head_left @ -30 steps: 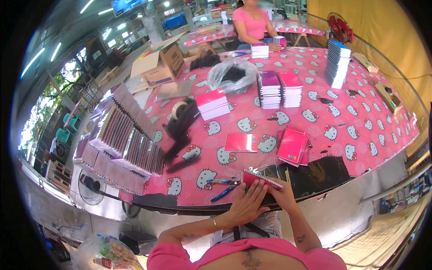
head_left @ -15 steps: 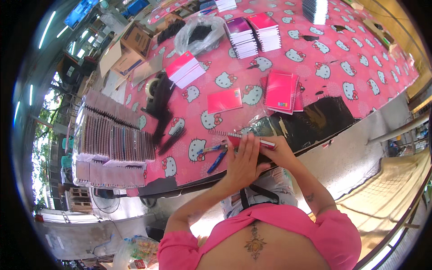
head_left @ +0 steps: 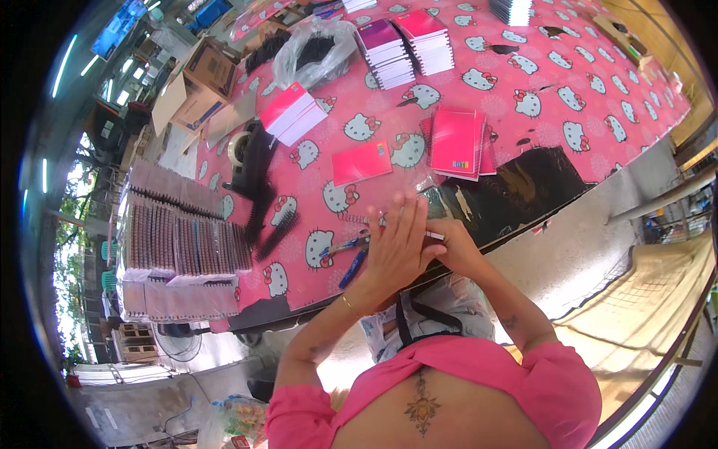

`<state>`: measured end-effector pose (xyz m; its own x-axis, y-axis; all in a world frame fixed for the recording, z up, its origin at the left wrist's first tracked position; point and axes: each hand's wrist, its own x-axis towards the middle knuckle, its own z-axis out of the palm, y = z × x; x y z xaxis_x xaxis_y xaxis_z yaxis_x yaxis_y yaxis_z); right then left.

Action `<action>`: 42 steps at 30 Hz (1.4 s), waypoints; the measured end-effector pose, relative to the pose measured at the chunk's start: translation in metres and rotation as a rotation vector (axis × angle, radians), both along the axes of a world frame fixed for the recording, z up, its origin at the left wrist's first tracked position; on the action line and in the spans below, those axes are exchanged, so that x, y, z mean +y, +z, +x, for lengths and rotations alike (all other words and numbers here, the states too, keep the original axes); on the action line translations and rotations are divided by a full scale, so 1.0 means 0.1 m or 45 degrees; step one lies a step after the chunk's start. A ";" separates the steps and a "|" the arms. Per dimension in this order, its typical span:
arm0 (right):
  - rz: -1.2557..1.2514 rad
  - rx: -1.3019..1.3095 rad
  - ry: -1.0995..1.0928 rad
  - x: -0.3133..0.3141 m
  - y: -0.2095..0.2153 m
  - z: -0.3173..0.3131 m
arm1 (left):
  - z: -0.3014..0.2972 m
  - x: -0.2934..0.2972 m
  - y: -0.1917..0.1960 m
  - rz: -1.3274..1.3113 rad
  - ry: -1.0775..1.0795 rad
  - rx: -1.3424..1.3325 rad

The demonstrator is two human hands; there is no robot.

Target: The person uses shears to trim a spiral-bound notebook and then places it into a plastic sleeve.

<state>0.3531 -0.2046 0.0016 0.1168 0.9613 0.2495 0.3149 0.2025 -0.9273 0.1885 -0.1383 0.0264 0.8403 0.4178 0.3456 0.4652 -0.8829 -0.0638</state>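
Observation:
At the near table edge, my right hand (head_left: 453, 243) is closed round the right end of a small notebook (head_left: 434, 236). My left hand (head_left: 400, 243) lies flat over it, fingers stretched out and pointing away from me, covering most of the notebook. A loose spiral wire coil (head_left: 351, 218) sticks out past the left fingers. Beside my left hand lies a blue-handled tool (head_left: 354, 269), pliers by its look, partly hidden by the hand. Further off are a single pink cover (head_left: 362, 163) and a small pile of pink spiral notebooks (head_left: 455, 142).
Stacks of spiral-bound notebooks (head_left: 187, 239) stand at the left. Black coils (head_left: 277, 236) and a tape dispenser (head_left: 239, 153) lie near them. Behind are a pink stack (head_left: 293, 116), a plastic bag (head_left: 314, 52), a cardboard box (head_left: 198, 86) and taller notebook stacks (head_left: 426, 45).
The view has shifted slightly, so the table's things sit a little higher and further left. My left hand has slid forward over the notebook, covering more of it; my right hand keeps its grip.

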 end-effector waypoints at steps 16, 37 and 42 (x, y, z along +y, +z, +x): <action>0.056 -0.084 -0.077 -0.12 0.41 0.08 | 0.04 0.19 0.46 -0.419 -0.270 -0.349; -0.246 0.286 0.109 -0.20 0.42 0.49 | 0.06 0.17 0.32 -0.396 -0.348 -0.504; -0.099 0.160 0.217 -0.16 0.46 0.52 | 0.06 0.15 0.35 -0.385 -0.330 -0.533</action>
